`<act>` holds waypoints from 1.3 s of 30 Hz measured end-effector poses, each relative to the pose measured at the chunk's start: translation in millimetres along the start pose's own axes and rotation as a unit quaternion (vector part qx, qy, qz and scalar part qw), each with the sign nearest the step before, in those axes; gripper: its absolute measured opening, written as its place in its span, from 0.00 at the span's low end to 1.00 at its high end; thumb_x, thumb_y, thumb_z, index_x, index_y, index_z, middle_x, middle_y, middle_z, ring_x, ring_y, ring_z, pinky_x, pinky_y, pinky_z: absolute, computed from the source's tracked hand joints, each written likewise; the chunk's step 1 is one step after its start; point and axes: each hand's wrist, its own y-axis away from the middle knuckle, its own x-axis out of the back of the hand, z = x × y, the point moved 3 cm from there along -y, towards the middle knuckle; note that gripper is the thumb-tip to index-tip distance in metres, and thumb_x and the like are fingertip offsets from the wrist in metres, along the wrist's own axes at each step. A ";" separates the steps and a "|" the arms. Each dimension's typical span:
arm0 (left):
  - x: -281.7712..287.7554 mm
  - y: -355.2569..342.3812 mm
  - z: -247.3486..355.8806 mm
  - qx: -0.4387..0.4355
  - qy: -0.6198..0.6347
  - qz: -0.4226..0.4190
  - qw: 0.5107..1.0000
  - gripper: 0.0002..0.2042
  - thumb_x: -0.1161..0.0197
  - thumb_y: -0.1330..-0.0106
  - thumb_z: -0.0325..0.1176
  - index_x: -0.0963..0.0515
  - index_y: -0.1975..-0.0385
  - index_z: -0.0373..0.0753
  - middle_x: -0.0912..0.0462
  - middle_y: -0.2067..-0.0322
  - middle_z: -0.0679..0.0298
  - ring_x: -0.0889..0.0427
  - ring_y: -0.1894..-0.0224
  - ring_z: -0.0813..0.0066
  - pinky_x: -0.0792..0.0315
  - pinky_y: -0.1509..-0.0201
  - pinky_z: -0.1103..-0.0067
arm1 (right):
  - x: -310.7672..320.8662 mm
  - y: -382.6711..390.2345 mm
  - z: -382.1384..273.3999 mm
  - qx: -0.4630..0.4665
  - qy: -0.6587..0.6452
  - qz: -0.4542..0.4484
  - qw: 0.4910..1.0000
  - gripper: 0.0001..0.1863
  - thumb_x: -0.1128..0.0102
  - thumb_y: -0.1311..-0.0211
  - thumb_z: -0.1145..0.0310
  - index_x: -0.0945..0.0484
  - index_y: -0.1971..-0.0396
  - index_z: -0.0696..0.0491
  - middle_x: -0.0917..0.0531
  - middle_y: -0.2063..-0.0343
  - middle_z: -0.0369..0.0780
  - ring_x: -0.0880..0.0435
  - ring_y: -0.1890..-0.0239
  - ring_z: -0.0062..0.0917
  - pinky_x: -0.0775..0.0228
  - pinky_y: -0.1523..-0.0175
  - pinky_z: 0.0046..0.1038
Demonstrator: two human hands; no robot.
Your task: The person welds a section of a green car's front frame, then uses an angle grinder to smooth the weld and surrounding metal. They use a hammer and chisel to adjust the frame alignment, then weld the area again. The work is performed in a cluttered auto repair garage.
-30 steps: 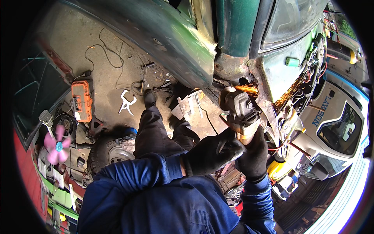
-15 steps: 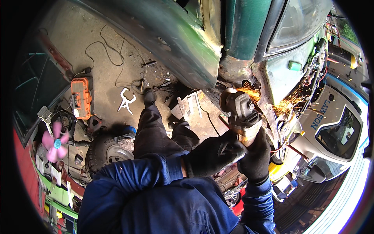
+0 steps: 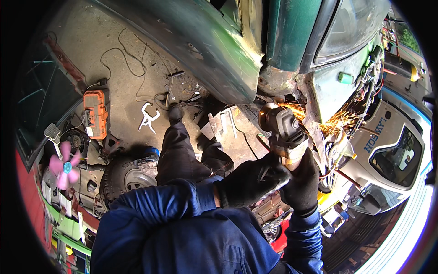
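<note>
Clearly, we have both black-gloved hands clenched on an angle grinder (image 3: 287, 132) right of the frame's centre: our right hand (image 3: 302, 185) wraps its body, our left hand (image 3: 251, 182) closes at its rear end. Orange sparks (image 3: 337, 122) spray to the right of its head, past the rusty edge of a green car body (image 3: 205, 55). Toward the left, an orange toolbox (image 3: 95, 114) and a locking C-clamp (image 3: 148, 119) lie on the floor (image 3: 91, 55).

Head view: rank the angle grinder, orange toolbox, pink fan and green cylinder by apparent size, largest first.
1. Angle grinder, probably helped by nearness
2. Orange toolbox and pink fan: too alike to rank
3. Green cylinder, clearly smallest
</note>
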 end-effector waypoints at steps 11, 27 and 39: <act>0.8 -0.1 1.9 -0.012 -0.013 0.009 1.000 0.21 0.38 0.16 0.49 0.23 0.41 0.36 0.10 0.55 0.55 0.08 0.51 0.58 0.19 0.45 0.66 | -0.9 -0.9 -4.6 -0.051 -0.106 -0.028 0.993 0.35 0.24 0.30 0.79 0.32 0.28 0.64 0.17 0.34 0.48 0.15 0.32 0.31 0.22 0.26 0.37; -4.3 -5.4 0.9 -0.012 -0.020 0.007 1.000 0.25 0.44 0.14 0.58 0.20 0.43 0.39 0.12 0.55 0.52 0.10 0.48 0.55 0.21 0.42 0.62 | 4.2 -2.1 -4.4 -0.030 -0.062 0.010 0.998 0.34 0.21 0.29 0.63 0.27 0.33 0.64 0.10 0.44 0.47 0.11 0.42 0.27 0.20 0.35 0.34; -7.8 -10.6 -3.8 -0.022 -0.041 0.006 0.999 0.20 0.43 0.14 0.54 0.27 0.40 0.43 0.10 0.56 0.54 0.08 0.51 0.51 0.19 0.46 0.63 | 7.5 -3.2 -1.0 -0.039 -0.107 -0.010 0.993 0.36 0.24 0.29 0.74 0.32 0.26 0.64 0.14 0.37 0.47 0.13 0.37 0.30 0.21 0.30 0.35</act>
